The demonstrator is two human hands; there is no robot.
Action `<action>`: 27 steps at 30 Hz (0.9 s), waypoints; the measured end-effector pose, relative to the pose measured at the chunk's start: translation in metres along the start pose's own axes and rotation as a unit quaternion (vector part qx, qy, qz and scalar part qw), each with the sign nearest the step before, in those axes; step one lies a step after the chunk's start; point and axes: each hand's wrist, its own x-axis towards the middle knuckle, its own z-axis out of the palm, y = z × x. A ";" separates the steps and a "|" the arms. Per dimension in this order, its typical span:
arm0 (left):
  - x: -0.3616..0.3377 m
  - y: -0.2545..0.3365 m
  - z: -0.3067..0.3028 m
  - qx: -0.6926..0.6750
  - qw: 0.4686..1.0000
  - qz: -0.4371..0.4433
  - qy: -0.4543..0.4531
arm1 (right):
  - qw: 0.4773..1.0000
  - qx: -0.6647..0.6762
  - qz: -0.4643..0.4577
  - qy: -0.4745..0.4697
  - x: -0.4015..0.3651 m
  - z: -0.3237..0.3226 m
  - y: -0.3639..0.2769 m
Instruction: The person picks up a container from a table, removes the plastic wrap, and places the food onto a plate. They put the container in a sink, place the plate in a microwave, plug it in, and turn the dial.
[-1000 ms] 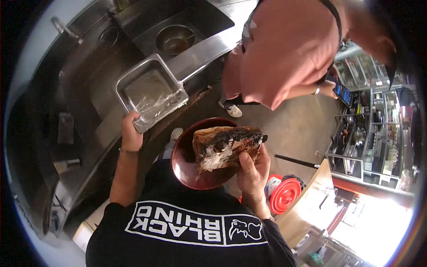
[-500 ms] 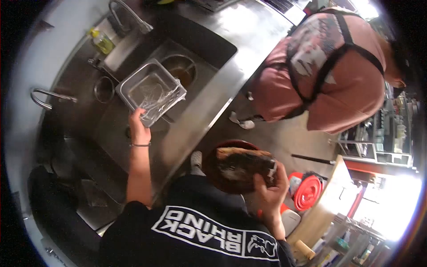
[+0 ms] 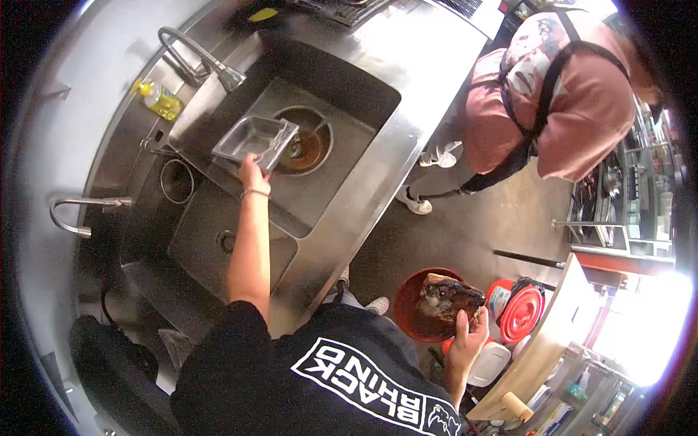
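Observation:
My left hand [image 3: 252, 173] grips the near edge of a rectangular metal pan [image 3: 227, 145] over the large sink basin [image 3: 347, 147]. Crumpled clear plastic wrap [image 3: 280, 145] clings to the pan's right side. My right hand [image 3: 467, 336] is closed at the edge of a dark brown, charred-looking chunk [image 3: 449, 299] with a paler far end; its exact kind is unclear. This chunk overlaps a round reddish-brown tub [image 3: 408, 309] in this view. Beneath the pan, brownish matter shows in the sink's round drain opening [image 3: 314, 149].
A co-worker in a pink shirt [image 3: 574, 109] bends over at the upper right. Faucets [image 3: 231, 76] and a yellow soap bottle [image 3: 161, 102] line the back of the sink. Near my right hand stand a red-lidded bucket [image 3: 522, 314] and a white container [image 3: 488, 363].
The pan has moved farther over the large basin, nearer the drain opening. My right hand and the dark chunk appear lower and farther right. The view has shifted, and the co-worker's legs show more.

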 end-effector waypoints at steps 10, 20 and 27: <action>0.040 -0.084 0.074 0.161 0.979 -0.119 0.041 | 0.996 0.086 -0.002 0.012 0.003 -0.010 0.014; 0.080 -0.093 0.051 0.188 0.982 -0.018 0.005 | 0.985 0.156 0.030 0.072 0.021 -0.035 0.031; -0.234 -0.036 0.082 0.153 0.905 0.204 -0.339 | 0.947 0.292 0.073 0.109 0.054 -0.074 0.071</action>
